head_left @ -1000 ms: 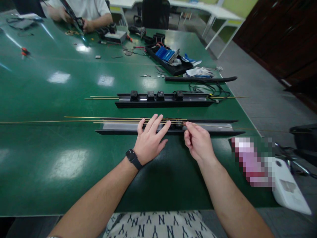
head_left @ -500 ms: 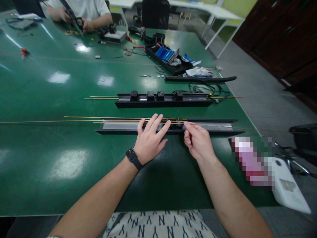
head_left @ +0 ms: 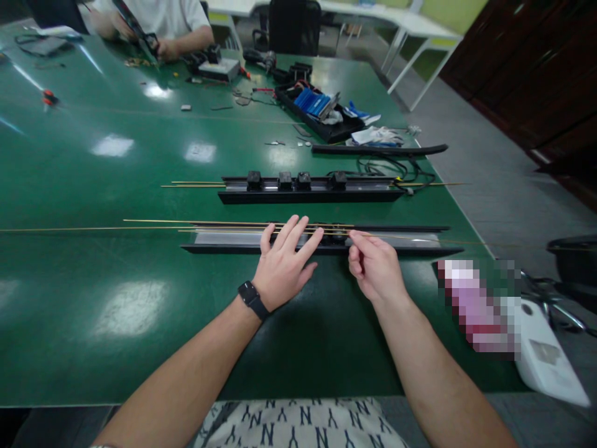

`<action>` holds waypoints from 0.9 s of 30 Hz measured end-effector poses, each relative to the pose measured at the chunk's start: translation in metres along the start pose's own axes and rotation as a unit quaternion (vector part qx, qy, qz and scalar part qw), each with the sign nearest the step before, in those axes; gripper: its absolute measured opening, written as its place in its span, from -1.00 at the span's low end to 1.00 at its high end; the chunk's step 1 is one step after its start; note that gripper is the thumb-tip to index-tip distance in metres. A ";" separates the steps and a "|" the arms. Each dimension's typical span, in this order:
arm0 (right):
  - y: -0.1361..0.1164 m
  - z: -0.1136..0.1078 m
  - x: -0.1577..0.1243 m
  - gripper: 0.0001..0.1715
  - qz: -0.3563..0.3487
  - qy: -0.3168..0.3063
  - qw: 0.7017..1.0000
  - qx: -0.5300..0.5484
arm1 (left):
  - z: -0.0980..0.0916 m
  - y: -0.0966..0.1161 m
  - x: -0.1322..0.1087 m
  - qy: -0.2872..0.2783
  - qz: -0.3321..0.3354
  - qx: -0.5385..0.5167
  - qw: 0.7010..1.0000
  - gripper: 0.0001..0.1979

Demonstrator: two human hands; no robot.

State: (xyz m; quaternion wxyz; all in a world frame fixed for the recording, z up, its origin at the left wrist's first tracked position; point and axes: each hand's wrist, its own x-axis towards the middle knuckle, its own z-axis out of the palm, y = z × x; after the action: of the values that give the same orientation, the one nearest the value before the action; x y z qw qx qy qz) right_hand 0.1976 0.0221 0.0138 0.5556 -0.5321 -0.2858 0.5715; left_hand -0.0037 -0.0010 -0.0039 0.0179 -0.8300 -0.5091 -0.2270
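Observation:
A long black channel [head_left: 224, 238] with a silvery inside lies crosswise in front of me. Thin brass-coloured rods [head_left: 153, 221] run along it and stick out past its left end. Fingers spread, my left hand [head_left: 285, 264] rests over the rods and the middle of the channel. My right hand [head_left: 377, 264] pinches one thin rod between thumb and forefinger, a little to the right of the left hand. Dark blocks [head_left: 339, 233] sit inside the channel between my hands, partly hidden by my fingers.
Beyond lies a second black channel [head_left: 312, 197] with several black blocks and rods. Further back are a black strip [head_left: 380, 149], cables, gloves [head_left: 377, 135] and a black tray [head_left: 338, 132]. A co-worker [head_left: 153, 28] handles a dark tool. A white object [head_left: 550, 354] lies at right.
Both hands keep nearly the same pose over the channel. The whole view has shifted very slightly; nothing else visibly differs.

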 end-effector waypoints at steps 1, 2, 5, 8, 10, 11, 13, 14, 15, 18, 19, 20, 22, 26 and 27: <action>0.000 0.000 0.000 -0.60 -0.001 0.000 1.000 0.000 | 0.000 0.000 0.000 0.000 0.000 0.001 1.000 -0.34; 0.000 0.000 0.000 -0.60 -0.002 0.000 1.000 0.001 | 0.000 0.000 0.000 -0.001 0.000 0.002 1.000 -0.34; 0.000 0.000 0.000 -0.61 -0.003 -0.003 1.000 0.003 | 0.000 0.000 0.000 -0.001 0.002 0.003 1.000 -0.33; 0.000 0.000 -0.001 -0.63 -0.004 -0.005 1.000 0.004 | 0.000 0.000 0.000 0.000 0.001 0.001 1.000 -0.34; 0.000 0.000 -0.001 -0.63 -0.004 -0.006 1.000 0.003 | -0.001 0.000 0.000 -0.001 0.000 -0.001 1.000 -0.35; 0.000 0.000 -0.001 -0.63 -0.004 -0.007 1.000 0.002 | -0.001 0.000 0.000 -0.001 0.000 -0.002 1.000 -0.35; 0.000 0.000 -0.001 -0.61 -0.005 -0.007 1.000 -0.002 | -0.001 0.000 0.000 -0.001 0.000 -0.004 1.000 -0.34; 0.000 0.000 -0.001 -0.60 -0.005 -0.006 1.000 -0.005 | -0.001 0.000 0.000 -0.001 0.000 -0.005 1.000 -0.34; 0.000 0.000 -0.001 -0.60 -0.005 -0.006 1.000 -0.007 | -0.001 0.000 0.000 -0.001 -0.001 -0.005 1.000 -0.34; 0.001 -0.001 -0.001 -0.59 -0.005 -0.008 1.000 -0.015 | -0.001 0.001 0.000 -0.003 -0.002 -0.005 1.000 -0.34; 0.001 -0.001 -0.001 -0.58 -0.005 -0.009 1.000 -0.018 | -0.001 0.001 0.000 -0.004 -0.003 -0.004 1.000 -0.34; 0.000 -0.001 -0.001 -0.58 -0.007 -0.009 1.000 -0.021 | -0.001 0.001 0.001 -0.005 -0.003 -0.003 1.000 -0.34; 0.000 -0.001 -0.001 -0.55 -0.010 -0.007 1.000 -0.025 | -0.001 0.001 0.001 -0.006 -0.003 -0.002 1.000 -0.34; 0.001 0.000 -0.001 -0.51 -0.007 -0.002 1.000 -0.018 | -0.001 0.001 0.000 -0.004 -0.001 -0.002 1.000 -0.33; 0.001 0.000 -0.001 -0.50 -0.005 -0.002 1.000 -0.014 | -0.001 0.001 0.000 -0.003 -0.001 -0.002 1.000 -0.33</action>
State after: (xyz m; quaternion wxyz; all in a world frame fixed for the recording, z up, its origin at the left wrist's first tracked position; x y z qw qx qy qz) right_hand 0.1970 0.0210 0.0133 0.5502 -0.5373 -0.2974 0.5658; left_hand -0.0033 -0.0016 -0.0029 0.0146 -0.8305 -0.5093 -0.2252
